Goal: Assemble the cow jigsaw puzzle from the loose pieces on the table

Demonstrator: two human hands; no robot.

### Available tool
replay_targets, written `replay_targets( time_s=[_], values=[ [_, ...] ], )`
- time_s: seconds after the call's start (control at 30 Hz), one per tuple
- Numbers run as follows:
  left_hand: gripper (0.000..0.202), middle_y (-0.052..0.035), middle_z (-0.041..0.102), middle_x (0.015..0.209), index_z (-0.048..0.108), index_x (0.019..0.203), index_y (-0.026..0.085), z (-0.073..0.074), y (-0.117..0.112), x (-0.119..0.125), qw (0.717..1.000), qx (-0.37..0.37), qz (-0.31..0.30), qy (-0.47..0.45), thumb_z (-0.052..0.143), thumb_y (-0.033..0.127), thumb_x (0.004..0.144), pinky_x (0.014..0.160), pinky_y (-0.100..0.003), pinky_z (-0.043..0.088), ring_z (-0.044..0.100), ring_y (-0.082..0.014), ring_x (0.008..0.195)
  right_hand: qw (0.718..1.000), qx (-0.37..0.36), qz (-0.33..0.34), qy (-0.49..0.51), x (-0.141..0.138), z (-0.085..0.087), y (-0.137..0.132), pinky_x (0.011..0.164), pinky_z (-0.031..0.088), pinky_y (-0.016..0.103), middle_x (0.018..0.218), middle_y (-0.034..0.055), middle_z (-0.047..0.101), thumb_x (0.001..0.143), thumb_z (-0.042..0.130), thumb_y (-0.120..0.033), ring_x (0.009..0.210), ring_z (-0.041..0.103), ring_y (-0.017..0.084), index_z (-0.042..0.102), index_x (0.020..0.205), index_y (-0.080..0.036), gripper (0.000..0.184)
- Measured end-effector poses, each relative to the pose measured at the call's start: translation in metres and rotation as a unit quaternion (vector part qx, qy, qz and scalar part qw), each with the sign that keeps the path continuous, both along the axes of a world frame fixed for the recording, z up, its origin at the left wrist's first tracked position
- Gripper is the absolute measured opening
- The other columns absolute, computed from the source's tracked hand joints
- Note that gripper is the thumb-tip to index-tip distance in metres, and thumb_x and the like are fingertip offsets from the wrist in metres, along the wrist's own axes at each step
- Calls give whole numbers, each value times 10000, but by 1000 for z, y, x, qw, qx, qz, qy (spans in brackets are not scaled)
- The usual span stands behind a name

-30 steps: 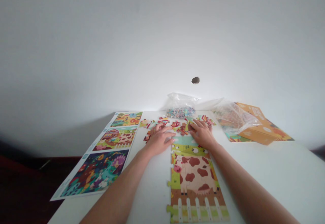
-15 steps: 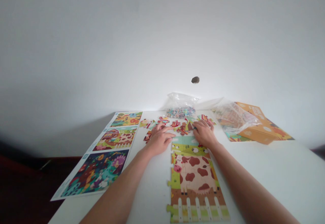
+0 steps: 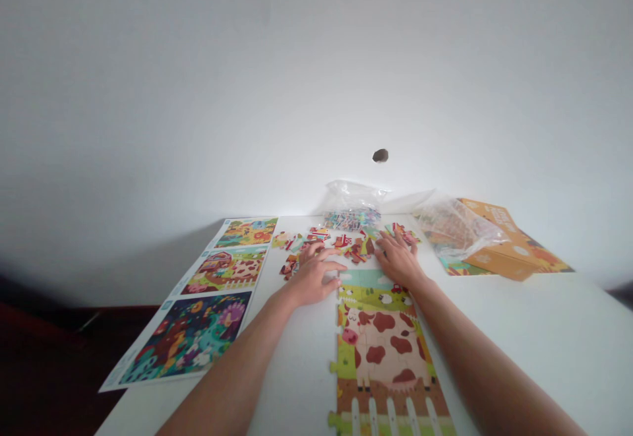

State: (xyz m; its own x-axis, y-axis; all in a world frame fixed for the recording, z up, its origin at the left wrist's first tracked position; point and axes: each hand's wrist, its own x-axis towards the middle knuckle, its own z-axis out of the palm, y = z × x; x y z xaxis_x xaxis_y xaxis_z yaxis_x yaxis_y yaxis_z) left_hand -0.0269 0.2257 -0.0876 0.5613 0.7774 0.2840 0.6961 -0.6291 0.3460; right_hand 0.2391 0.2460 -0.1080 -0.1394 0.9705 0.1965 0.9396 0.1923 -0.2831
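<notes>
My left hand (image 3: 314,279) lies flat on the white table, its fingers reaching over loose red-and-brown jigsaw pieces (image 3: 316,241) and ending just above the top left corner of the assembled cow puzzle (image 3: 380,350). My right hand (image 3: 398,259) rests palm down beside the puzzle's top right edge, its fingertips among loose pieces. Neither hand visibly holds a piece. The puzzle's bottom edge runs out of view.
Several printed puzzle picture sheets (image 3: 188,337) lie along the table's left side. A clear bag of pieces (image 3: 352,215) stands at the back, and an orange box (image 3: 504,251) with a clear plastic bag (image 3: 455,228) lies back right. The white table's edge (image 3: 568,304) runs to the right.
The assembled cow puzzle has slid toward me and slightly right. My hands have shifted slightly, with my left fingers now stretched closer to the puzzle's top corner.
</notes>
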Motion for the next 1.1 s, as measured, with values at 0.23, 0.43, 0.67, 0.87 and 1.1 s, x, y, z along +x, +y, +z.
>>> replay_targets(
  time_s=[0.23,0.43,0.67,0.87,1.1],
  values=[
    [443,13,623,1326,725,1165,373,-5,6,-2,999,25,35,-15,539,140,837,1101,-537,305,413,-282,1281,1000,5,10,-6,-1,-5,2,1112,68,714,1541,73,424,1005,352,-403,1478,212,371,526,1373,-276,427],
    [545,35,620,1336,703,1197,404,-5,8,-3,999,33,41,-12,516,76,804,1097,-526,322,416,-275,1285,999,43,-17,16,0,0,3,1113,123,675,1365,80,594,988,420,-358,1400,350,337,627,1118,-243,270],
    [491,92,443,1530,651,1243,482,1,-1,2,997,-17,-64,34,478,155,919,1159,-635,167,213,-339,1454,997,56,-39,25,3,-5,4,1107,219,606,1462,73,511,952,486,-346,1386,356,344,604,1265,-270,343],
    [391,25,524,1479,591,1346,409,3,-3,4,992,-71,-99,39,494,369,970,1184,-624,139,240,-339,1455,997,52,-42,29,2,-7,7,1114,183,593,1347,78,607,928,537,-372,1359,391,358,670,1085,-244,242],
    [367,28,537,1464,604,1324,421,2,-6,8,994,-64,-69,46,452,420,990,1165,-645,160,255,-349,1444,993,86,-55,64,5,-5,11,1083,213,534,1067,64,710,876,612,-365,1200,506,318,672,912,-238,146]
  ],
)
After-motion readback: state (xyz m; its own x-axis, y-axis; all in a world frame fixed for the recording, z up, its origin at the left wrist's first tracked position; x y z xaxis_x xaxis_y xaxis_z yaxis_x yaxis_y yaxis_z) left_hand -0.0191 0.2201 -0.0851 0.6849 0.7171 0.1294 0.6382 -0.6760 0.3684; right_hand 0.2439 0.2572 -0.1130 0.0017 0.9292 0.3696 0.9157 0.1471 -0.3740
